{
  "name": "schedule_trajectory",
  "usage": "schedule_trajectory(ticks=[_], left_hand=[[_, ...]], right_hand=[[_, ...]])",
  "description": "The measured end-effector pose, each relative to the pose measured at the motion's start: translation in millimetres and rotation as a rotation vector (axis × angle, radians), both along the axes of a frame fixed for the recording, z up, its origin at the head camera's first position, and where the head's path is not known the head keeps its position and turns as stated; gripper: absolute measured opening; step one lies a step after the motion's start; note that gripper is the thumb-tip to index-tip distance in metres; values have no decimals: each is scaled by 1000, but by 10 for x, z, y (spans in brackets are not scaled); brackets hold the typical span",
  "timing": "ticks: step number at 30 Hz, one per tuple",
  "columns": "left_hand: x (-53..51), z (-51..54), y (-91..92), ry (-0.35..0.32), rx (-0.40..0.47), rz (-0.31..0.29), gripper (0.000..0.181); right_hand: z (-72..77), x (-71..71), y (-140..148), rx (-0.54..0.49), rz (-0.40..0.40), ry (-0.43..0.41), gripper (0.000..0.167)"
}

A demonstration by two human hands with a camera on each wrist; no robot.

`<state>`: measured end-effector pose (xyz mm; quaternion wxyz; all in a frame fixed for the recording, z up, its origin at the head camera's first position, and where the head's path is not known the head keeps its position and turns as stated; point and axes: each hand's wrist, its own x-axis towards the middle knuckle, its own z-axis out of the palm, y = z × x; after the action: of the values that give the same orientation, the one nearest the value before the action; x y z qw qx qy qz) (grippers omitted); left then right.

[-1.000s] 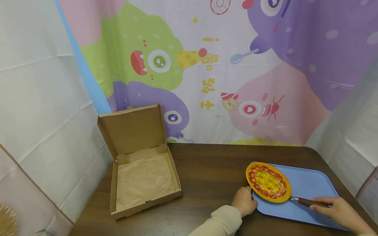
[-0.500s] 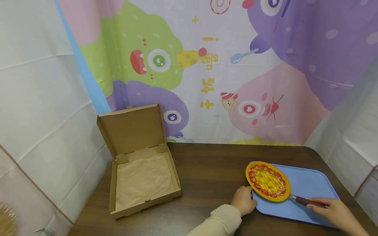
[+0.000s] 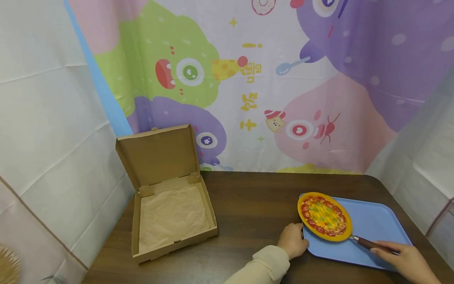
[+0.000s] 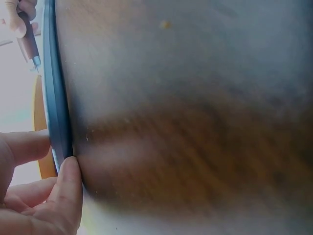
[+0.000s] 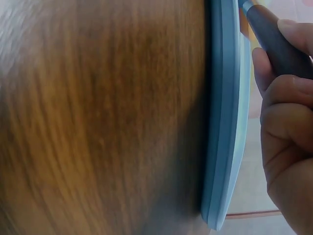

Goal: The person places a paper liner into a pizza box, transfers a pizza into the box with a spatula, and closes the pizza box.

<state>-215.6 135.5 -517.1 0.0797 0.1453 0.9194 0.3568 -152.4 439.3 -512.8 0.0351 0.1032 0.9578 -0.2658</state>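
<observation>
A pizza (image 3: 324, 216) with a yellow rim, red sauce and green bits sits over the left part of the blue tray (image 3: 376, 221). My right hand (image 3: 404, 256) grips the dark brown handle of a spatula (image 3: 370, 243), whose metal neck runs under the pizza; its blade is hidden. In the right wrist view, fingers (image 5: 286, 115) curl round that handle above the tray's edge. My left hand (image 3: 293, 240) holds the tray's near left corner. Thumb and fingers pinch its rim (image 4: 56, 93) from both sides in the left wrist view.
An open cardboard pizza box (image 3: 175, 221), lined with brown paper, stands at the left of the dark wooden table (image 3: 248, 205). Its lid (image 3: 159, 156) leans back toward the printed curtain (image 3: 255, 150). White cloth walls close in both sides.
The pizza has shifted slightly right and back on the tray, with the spatula and right hand moving a little. My left hand stays at the tray's corner.
</observation>
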Motion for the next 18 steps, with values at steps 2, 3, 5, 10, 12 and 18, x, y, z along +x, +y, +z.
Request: schedule_trajectory(ticks=[2, 3, 5, 10, 12, 18], left_hand=[[-6, 1, -1, 4, 14, -5, 27], [-9, 1, 0, 3, 20, -4, 25], [-15, 0, 0, 4, 33, -6, 19], [-14, -7, -3, 27, 39, -10, 22], [-11, -8, -6, 35, 41, -11, 27], [-3, -10, -34, 54, 40, -20, 35]], right_hand=[[8, 6, 14, 2, -9, 1, 68], [14, 10, 21, 5, -11, 7, 67], [34, 17, 29, 11, -19, 20, 66], [109, 17, 56, -1, -34, 34, 64], [143, 16, 69, -1, -28, 40, 63], [232, -9, 87, 6, -35, 34, 67]])
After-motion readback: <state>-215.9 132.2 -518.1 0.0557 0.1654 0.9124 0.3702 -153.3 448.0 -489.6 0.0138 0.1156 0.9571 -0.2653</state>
